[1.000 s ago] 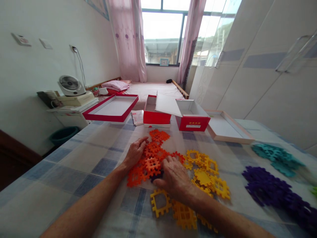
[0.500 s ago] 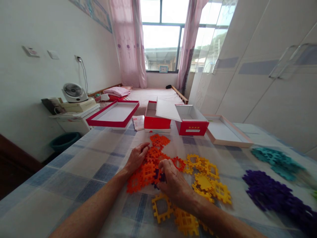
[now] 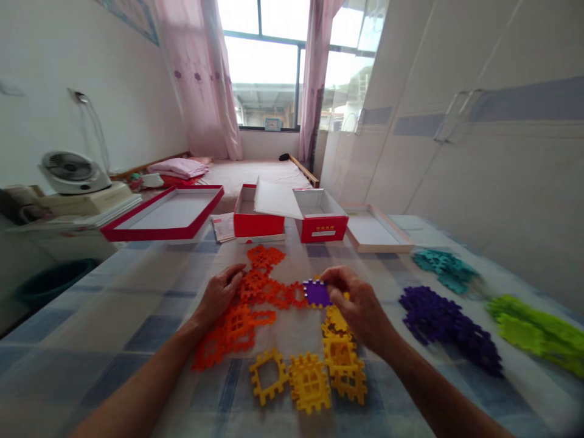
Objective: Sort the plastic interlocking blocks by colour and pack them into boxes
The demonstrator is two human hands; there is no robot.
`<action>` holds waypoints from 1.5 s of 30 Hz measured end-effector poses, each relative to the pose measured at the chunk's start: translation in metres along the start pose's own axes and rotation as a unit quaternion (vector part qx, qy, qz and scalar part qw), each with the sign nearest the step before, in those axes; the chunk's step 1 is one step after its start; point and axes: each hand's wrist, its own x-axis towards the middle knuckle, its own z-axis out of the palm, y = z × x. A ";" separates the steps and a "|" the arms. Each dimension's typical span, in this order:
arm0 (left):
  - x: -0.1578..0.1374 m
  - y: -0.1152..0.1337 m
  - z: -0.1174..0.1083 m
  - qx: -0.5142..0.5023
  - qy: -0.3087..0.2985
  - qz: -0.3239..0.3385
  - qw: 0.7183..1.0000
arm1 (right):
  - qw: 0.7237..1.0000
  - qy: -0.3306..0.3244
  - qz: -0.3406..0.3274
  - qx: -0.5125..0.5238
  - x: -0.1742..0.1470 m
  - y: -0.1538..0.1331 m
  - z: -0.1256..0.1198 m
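My right hand point(image 3: 358, 304) pinches a flat square purple toothed building piece point(image 3: 316, 293) between thumb and fingers, over the table's middle. Below that hand several yellow toothed pieces point(image 3: 310, 382) lie in a loose curve, some solid, some with window-like frames. My left hand point(image 3: 222, 295) rests at the left edge of the orange toothed pieces point(image 3: 255, 286), its fingers extended and touching them. The orange pieces spread in a heap from the middle of the table down toward my left forearm. Past my right hand lies a pile of purple pieces point(image 3: 449, 328).
Teal pieces point(image 3: 444, 267) and lime-green pieces point(image 3: 536, 331) lie at the right on the checked tablecloth point(image 3: 150, 316). Along the far edge stand two red boxes point(image 3: 258, 226), a red-rimmed lid point(image 3: 164, 234), a pale lid point(image 3: 381, 248) and a paper booklet point(image 3: 223, 227).
My right hand has drawn the purple piece out from the orange heap and carried it right and away from me. The view has turned right. My left hand still rests by the orange pieces.
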 end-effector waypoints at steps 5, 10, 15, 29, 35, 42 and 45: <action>0.005 -0.014 0.000 0.052 -0.002 0.004 0.999 | 0.979 0.110 0.170 0.000 -0.033 0.056 -0.099; 0.006 -0.016 0.001 0.080 -0.003 0.002 0.997 | 0.955 0.126 0.263 -0.055 -0.083 0.117 -0.151; 0.001 -0.007 0.003 0.078 0.000 0.009 0.997 | 0.914 0.215 0.178 -0.293 -0.095 0.131 -0.151; 0.006 0.014 -0.020 0.050 -0.079 -0.009 0.996 | 0.926 -0.254 -0.184 -0.212 -0.097 0.024 0.014; -0.012 0.018 -0.020 0.036 -0.040 -0.027 0.998 | 0.932 -0.176 -0.182 -0.261 -0.071 0.031 0.022; -0.011 0.033 0.020 -0.002 -0.001 -0.027 1.000 | 0.935 -0.162 -0.115 -0.294 -0.056 0.034 -0.008; -0.006 0.035 0.030 0.002 -0.002 -0.007 1.000 | 0.932 -0.181 -0.152 -0.276 -0.063 0.028 -0.006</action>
